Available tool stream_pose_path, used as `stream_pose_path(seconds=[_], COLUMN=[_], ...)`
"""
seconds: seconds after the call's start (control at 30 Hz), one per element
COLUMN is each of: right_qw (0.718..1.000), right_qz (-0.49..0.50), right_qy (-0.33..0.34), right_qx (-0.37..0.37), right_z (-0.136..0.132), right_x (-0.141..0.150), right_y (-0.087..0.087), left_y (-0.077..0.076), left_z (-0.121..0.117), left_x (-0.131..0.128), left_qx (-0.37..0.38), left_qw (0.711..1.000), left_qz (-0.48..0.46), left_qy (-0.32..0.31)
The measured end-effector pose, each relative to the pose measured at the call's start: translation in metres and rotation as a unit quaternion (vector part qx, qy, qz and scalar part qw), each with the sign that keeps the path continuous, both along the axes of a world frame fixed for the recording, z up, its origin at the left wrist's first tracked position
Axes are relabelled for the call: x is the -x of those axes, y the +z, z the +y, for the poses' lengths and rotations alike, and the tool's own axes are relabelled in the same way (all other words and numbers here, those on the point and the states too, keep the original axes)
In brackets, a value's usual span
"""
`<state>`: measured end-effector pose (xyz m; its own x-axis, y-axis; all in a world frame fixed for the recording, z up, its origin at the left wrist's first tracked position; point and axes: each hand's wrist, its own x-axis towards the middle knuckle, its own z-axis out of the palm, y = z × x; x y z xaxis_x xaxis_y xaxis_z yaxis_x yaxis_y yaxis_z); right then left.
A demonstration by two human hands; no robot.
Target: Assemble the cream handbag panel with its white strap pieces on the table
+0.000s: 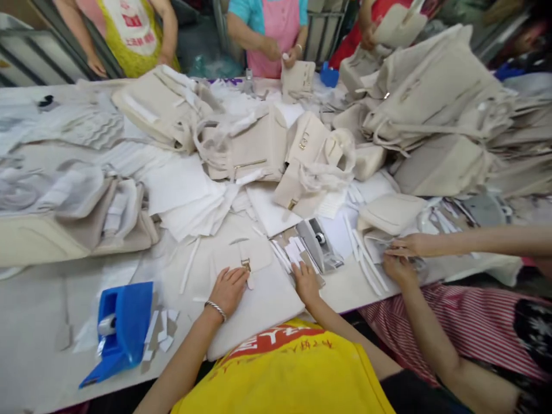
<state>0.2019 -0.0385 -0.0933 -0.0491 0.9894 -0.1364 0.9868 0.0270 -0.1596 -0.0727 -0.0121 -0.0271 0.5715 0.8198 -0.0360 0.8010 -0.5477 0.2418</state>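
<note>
A cream handbag (254, 287) with a gold clasp lies flat on the table right before me. My left hand (229, 289), a bracelet on its wrist, rests on the bag just beside the clasp, fingers curled downward. My right hand (304, 282) lies flat at the bag's right edge, fingertips touching a small stack of white strips (294, 251). Neither hand lifts anything.
A blue tape dispenser (119, 328) sits front left with cut strips beside it. A grey dispenser (318, 244) stands past my right hand. Heaps of cream bags and white paper cover the table (38, 322). A co-worker's hands (401, 256) work at my right; other people stand opposite.
</note>
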Motion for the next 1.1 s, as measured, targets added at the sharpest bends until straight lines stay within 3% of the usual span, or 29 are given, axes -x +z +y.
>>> stream_pose_path(seconds=[0.13,0.23,0.33,0.43,0.73,0.87,0.97,1.1], right_qw=[0.998,0.995,0.987,0.984,0.958,0.936,0.918,0.917], right_qz=[0.047,0.076,0.104,0.132,0.274,0.293,0.263,0.228], right_qy=[0.042,-0.019,-0.077,-0.069,0.043,0.193,0.292,0.308], right_qx=[-0.028,-0.058,-0.092,-0.102,-0.068,-0.022,0.055,0.109], right_z=[0.005,0.014,0.025,0.03,0.035,0.053,0.068,0.072], right_x=[-0.007,-0.016,-0.025,-0.025,0.018,0.051,0.08,0.102], right_y=[-0.01,-0.013,-0.004,0.013,0.066,0.085,0.088,0.077], left_y=[-0.002,0.0,0.005,0.01,0.008,0.008,0.009,0.013], left_z=[0.006,0.007,0.005,0.003,-0.002,-0.002,-0.002,-0.003], left_x=[0.0,-0.002,-0.005,-0.008,-0.002,-0.002,-0.002,-0.001], left_qx=[-0.016,-0.014,0.0,0.021,0.049,0.064,0.08,0.102], left_qw=[1.0,1.0,1.0,1.0,0.998,0.997,0.996,0.992], left_qz=[0.005,0.002,0.004,0.007,-0.019,-0.03,-0.035,-0.059], left_qy=[-0.02,-0.024,-0.017,0.002,0.024,0.029,0.036,0.049])
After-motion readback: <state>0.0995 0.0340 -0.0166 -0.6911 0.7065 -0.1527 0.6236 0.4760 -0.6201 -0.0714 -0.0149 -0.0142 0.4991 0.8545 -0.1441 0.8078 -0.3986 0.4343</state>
